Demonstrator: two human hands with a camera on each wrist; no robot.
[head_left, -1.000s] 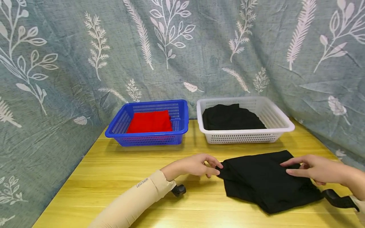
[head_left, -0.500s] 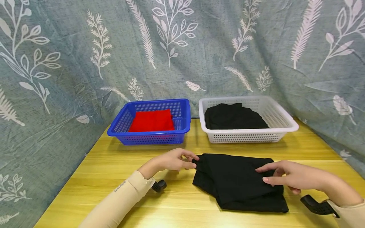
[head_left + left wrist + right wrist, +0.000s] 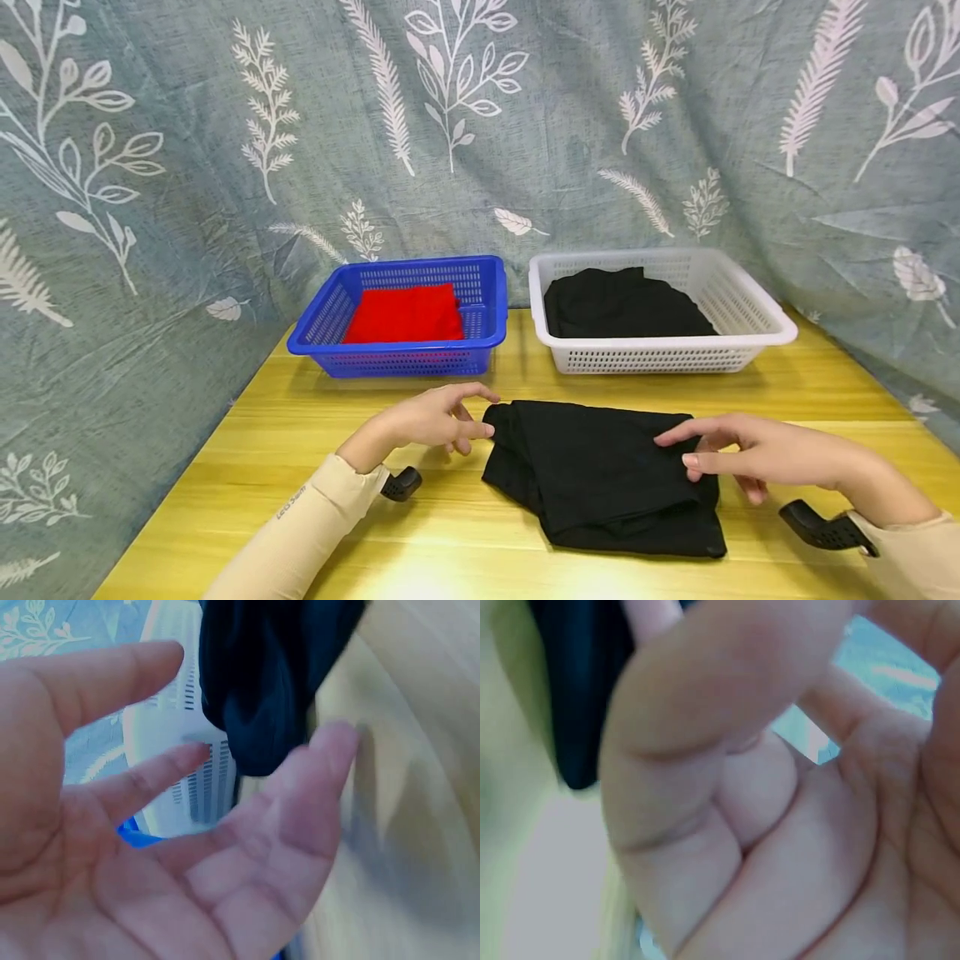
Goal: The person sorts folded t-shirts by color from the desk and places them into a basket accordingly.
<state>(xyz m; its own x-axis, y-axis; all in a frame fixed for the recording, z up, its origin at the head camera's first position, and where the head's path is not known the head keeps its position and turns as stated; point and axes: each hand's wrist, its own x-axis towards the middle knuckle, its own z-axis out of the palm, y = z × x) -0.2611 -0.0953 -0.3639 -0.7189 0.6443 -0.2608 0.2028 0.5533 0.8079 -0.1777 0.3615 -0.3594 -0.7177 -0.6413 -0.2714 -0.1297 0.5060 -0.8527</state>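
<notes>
A folded piece of black cloth (image 3: 600, 467), perhaps a garment, lies on the table in the head view, with a narrow bunched end at its left. Beside that end is my left hand (image 3: 435, 417), thumb and forefinger spread apart. The left wrist view has the cloth's rounded end (image 3: 262, 712) just beyond the spread fingers, with no grip on it. My right hand (image 3: 765, 454) hovers at the cloth's right side, fingertips over its edge and loosely bent. In the right wrist view the bent fingers hide much, and a dark strip of cloth (image 3: 577, 697) shows behind them.
Behind the cloth stand a blue basket (image 3: 397, 354) with red cloth (image 3: 405, 315) in it and, to its right, a white basket (image 3: 652, 358) containing black cloth (image 3: 626, 307). A patterned curtain (image 3: 450, 200) encloses the wooden table (image 3: 247, 450) at back and sides.
The black cloth has slid left and turned slightly, and both hands have moved left with it. The left hand's thumb and forefinger have spread wider. Both baskets stand as before.
</notes>
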